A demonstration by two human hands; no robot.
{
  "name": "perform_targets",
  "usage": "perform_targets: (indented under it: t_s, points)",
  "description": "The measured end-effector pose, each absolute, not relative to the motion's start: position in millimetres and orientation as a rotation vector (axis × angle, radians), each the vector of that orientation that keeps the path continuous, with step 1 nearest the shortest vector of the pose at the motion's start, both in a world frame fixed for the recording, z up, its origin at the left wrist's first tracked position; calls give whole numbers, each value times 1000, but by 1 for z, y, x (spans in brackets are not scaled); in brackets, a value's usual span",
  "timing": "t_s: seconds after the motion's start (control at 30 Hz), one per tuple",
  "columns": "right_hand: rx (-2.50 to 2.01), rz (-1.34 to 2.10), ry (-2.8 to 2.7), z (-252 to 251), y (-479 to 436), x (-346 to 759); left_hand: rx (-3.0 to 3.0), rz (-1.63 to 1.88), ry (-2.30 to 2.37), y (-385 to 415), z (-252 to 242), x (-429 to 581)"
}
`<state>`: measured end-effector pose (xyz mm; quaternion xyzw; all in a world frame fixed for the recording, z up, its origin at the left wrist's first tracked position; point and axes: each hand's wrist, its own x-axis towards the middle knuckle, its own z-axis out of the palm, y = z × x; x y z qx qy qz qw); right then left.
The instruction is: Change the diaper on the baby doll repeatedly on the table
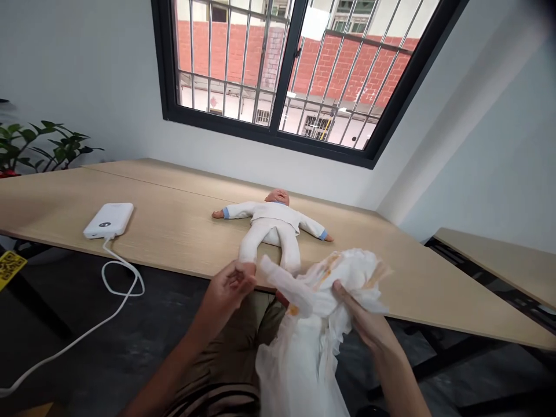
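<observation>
My right hand [354, 307] grips a white disposable diaper [299, 359], thumb on top. The diaper is partly unfolded, with ruffled edges and yellow-orange patches, and hangs over my lap. My left hand [230, 284] has its fingers curled in front of the doll's foot at the table's front edge. Whether it holds anything there I cannot make out. A baby doll [275, 223] in a white outfit with blue cuffs lies on its back on the table, arms spread and legs toward me. The diaper partly covers its lower leg on the right.
The light wood table [174, 231] runs along the wall under a barred window [269, 130]. A white power bank [110, 220] with a white cable [117, 313] hanging off the edge is at left. A plant [56, 145] stands far left; another table [499, 249] is at right.
</observation>
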<state>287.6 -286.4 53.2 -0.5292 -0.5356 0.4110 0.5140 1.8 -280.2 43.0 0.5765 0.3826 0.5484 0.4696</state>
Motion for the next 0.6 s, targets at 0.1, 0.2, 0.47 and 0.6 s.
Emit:
perform_targets:
  t_s: [0.1,0.2,0.47,0.6]
  points:
    - [-1176,1213,-1062,50,-265,289,1355,1464,1082,-271,37,-11]
    - [-1157,1334,-901,43,-247,283,1533,1434,1355,-257,25,-18]
    - [-964,1558,-907,27,-230,268,1867,1002,1712,-236,5,7]
    - [-904,1611,-1025,29,-231,259,1759,1116,1604,-229,3,17]
